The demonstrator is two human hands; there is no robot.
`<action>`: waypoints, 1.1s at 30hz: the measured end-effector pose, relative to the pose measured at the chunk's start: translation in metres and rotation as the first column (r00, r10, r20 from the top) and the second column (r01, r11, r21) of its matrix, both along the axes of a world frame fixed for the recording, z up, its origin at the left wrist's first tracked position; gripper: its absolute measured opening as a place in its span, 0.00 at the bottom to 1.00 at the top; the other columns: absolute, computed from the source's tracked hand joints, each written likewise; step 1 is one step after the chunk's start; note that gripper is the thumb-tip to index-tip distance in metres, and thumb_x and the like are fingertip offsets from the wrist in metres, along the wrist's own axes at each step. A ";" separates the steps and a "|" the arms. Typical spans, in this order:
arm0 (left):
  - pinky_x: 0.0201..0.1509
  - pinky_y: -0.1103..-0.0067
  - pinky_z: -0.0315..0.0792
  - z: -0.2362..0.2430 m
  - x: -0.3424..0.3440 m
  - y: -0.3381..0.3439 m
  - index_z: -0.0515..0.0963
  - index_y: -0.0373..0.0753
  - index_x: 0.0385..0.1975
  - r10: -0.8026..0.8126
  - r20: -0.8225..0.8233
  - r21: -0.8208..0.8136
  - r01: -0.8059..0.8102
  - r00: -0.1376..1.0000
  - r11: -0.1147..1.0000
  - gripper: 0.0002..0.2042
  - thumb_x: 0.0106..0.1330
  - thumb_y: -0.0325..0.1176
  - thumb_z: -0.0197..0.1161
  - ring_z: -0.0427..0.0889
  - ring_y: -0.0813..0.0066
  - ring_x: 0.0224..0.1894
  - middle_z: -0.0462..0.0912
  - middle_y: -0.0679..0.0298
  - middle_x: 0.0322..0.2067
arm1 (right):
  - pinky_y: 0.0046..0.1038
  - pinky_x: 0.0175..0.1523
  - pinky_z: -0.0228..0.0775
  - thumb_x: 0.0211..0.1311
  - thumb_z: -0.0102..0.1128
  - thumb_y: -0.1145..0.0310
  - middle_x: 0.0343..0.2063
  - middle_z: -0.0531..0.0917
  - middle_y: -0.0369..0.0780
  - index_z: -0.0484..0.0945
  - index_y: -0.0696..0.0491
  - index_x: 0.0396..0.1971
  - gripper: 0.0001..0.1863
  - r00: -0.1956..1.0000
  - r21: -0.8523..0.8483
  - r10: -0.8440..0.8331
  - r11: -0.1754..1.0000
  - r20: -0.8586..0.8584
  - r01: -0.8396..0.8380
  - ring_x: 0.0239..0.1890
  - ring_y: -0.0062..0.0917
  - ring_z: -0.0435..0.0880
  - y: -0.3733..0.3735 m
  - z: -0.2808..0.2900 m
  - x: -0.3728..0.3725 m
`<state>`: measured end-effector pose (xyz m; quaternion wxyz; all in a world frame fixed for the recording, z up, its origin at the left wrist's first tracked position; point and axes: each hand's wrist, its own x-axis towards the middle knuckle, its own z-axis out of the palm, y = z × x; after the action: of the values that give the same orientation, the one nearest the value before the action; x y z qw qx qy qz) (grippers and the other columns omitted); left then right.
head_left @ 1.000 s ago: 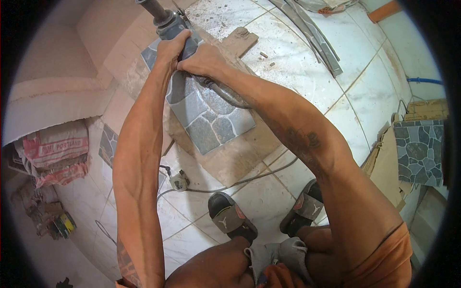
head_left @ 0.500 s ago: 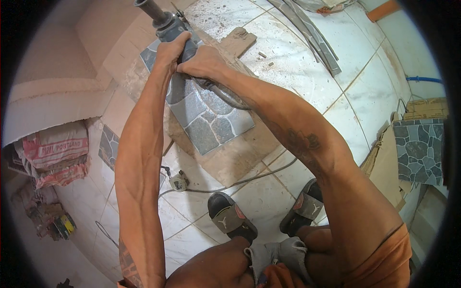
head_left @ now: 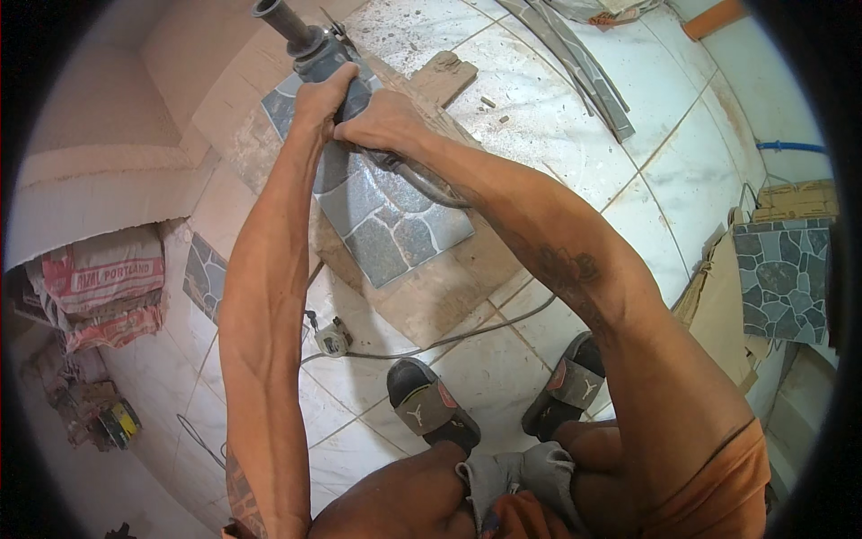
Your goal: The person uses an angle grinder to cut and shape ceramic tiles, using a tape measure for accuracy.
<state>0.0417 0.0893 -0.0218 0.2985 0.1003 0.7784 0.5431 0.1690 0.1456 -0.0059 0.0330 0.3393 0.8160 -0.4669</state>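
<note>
My left hand (head_left: 321, 101) and my right hand (head_left: 384, 119) both grip the dark body of an angle grinder (head_left: 316, 56), fingers wrapped round it. Its stubby side handle points up and to the left, and the disc is hidden. Beneath the tool lies a grey stone-patterned tile (head_left: 395, 235) with pale lines, placed at a slant on a brown, dusty board (head_left: 476, 286). The grinder's cord (head_left: 429, 184) runs from its rear end under my right forearm.
A socket box (head_left: 333, 339) with a cable sits near my sandals (head_left: 433, 409). Cement bags (head_left: 108, 278) stand at left. Patterned tiles (head_left: 784, 283) and cardboard (head_left: 723, 323) lean at right. A wood scrap (head_left: 446, 78) and cut tile strips (head_left: 593, 81) lie farther off.
The view has shifted very slightly. Both hands keep the same hold on the angle grinder, and the tile lies as before.
</note>
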 end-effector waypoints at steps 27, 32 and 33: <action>0.32 0.77 0.76 0.003 0.012 -0.006 0.80 0.23 0.35 0.010 -0.018 0.030 -0.010 1.000 1.000 0.22 0.50 0.39 0.71 0.82 0.72 0.28 0.83 0.56 0.31 | 0.34 0.50 0.77 0.37 0.68 0.47 0.42 0.83 0.56 0.81 0.68 0.39 0.38 1.000 -0.020 -0.008 1.000 -0.005 0.008 0.47 0.43 0.84 -0.005 -0.002 0.007; 0.32 0.77 0.75 0.004 0.017 -0.008 0.80 0.22 0.34 0.017 0.031 0.042 -0.018 0.999 0.999 0.22 0.50 0.39 0.71 0.82 0.73 0.28 0.83 0.57 0.31 | 0.34 0.50 0.77 0.38 0.68 0.47 0.42 0.83 0.56 0.81 0.68 0.40 0.37 1.000 -0.018 -0.008 1.000 -0.008 0.007 0.48 0.43 0.84 -0.006 0.000 0.012; 0.32 0.77 0.75 0.005 0.019 -0.007 0.80 0.22 0.34 0.016 0.031 0.042 -0.017 0.999 0.999 0.22 0.50 0.39 0.71 0.82 0.73 0.28 0.83 0.57 0.31 | 0.34 0.50 0.77 0.38 0.68 0.47 0.42 0.83 0.56 0.81 0.68 0.40 0.37 1.000 -0.014 -0.002 1.000 0.000 0.002 0.48 0.43 0.84 -0.005 0.000 0.012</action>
<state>0.0605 0.0818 -0.0172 0.3039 0.0919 0.7627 0.5634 0.1813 0.1402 -0.0060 0.0348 0.3398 0.8125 -0.4725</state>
